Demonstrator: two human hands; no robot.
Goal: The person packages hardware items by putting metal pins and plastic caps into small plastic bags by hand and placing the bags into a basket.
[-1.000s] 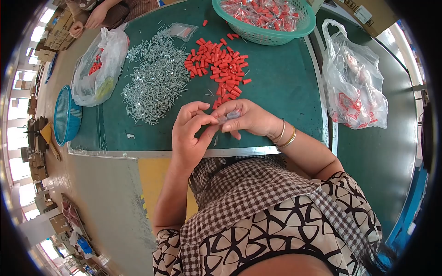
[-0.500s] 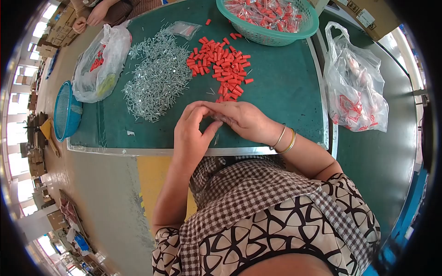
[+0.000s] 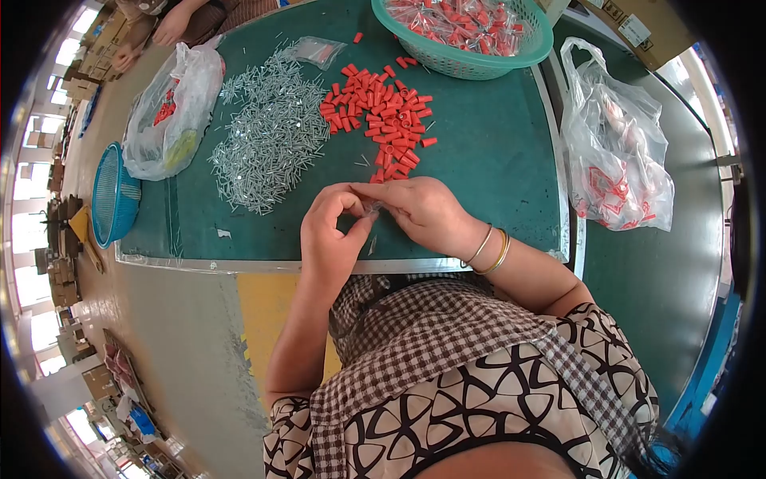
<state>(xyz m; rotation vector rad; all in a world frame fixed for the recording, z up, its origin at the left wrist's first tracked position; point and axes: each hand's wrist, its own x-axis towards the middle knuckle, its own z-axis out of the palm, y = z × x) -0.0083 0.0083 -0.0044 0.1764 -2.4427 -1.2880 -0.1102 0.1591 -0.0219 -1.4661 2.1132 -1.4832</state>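
Note:
My left hand [image 3: 329,231] is closed in a pinch on a small clear plastic bag [image 3: 372,207], just above the table's near edge. My right hand [image 3: 431,209] meets it from the other side, its fingers closed together at the same bag and its palm turned down. Most of the bag is hidden by the fingers, and its contents cannot be made out. Just beyond my fingertips lies a pile of red plastic caps [image 3: 391,120]. Left of these spreads a heap of metal screws [image 3: 267,136]. A filled small bag [image 3: 315,53] lies flat behind the heap.
A green basket [image 3: 463,64] of packed bags stands at the back right. White plastic bags [image 3: 614,152] [image 3: 179,104] lie at both sides. A blue basket [image 3: 116,195] is at the table's left edge. Another person's hands [image 3: 171,25] show at the top left.
My left thumb and fingers have shifted slightly, and a little more clear plastic shows between my hands. The other person's hands have moved apart.

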